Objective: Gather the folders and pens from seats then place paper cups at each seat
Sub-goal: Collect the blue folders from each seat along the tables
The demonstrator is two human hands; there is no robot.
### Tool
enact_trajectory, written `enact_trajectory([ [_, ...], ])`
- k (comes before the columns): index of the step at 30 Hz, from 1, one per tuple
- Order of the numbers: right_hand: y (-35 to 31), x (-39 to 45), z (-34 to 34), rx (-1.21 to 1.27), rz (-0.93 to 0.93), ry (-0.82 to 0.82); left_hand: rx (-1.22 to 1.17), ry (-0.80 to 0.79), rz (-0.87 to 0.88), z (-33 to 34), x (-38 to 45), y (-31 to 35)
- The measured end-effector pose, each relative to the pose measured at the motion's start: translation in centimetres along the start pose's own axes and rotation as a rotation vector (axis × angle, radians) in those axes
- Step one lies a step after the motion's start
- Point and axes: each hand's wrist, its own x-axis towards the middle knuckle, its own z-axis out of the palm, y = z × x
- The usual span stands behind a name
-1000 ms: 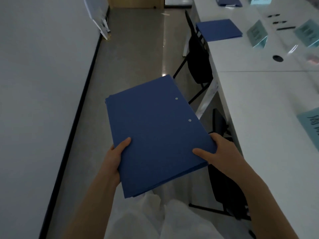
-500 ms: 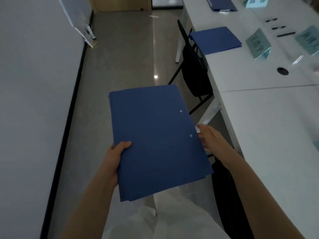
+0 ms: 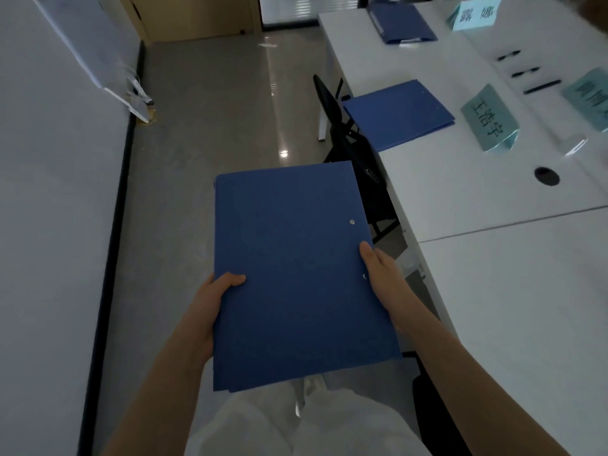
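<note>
**deskjockey:** Fingers (image 3: pixel 370 255) of the right hand (image 3: pixel 383 274) are laid along the right edge of the stack (image 3: pixel 292 274), thumb side on top, the rest hidden underneath, so a grip on that edge is assumed. The left hand (image 3: pixel 210 301) is clamped on the left edge, thumb (image 3: pixel 232 278) pressed flat on the cover. The stack is held out in front of the body, over the floor, beside the table (image 3: pixel 493 291). How should the next pickup be handled?

**paperpusher:** One hand has to be freed, so the stack should be shifted onto the left palm first, otherwise the lower folders could slide out. Then the folder (image 3: pixel 398 115) on the table ahead can be reached for with the right, lifted by its near edge, and dropped on top with corners lined up. The far folder (image 3: pixel 401 23) can be grabbed after that. Pens (image 3: pixel 523 74) are probably best collected separately, since they'd roll off a tilted cover.

**deskjockey:** And the stack itself?

**paperpusher:** Dark blue, matte card covers, two small metal rivets near the right edge. Several layers can be made out at the bottom corner, so more than one folder is being carried. It's held roughly flat, edges mostly squared up.
</note>
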Motion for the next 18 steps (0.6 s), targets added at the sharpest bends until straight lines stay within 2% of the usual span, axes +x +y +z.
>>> enact_trajectory([
  [7, -6.2, 8.8, 3.2, -0.042, -0.030, 0.103, 0.052, -0.045, 0.047, 0.4, 9.1, 8.5],
  [12, -12.0, 15.6, 4.7, 0.098, 0.084, 0.058, 0.078, -0.077, 0.064, 0.4, 15.2, 16.4],
  [18, -17.4, 23.5, 3.8, 0.390, 0.145, 0.155, 0.093, -0.099, 0.057, 1.5, 22.1, 25.1],
])
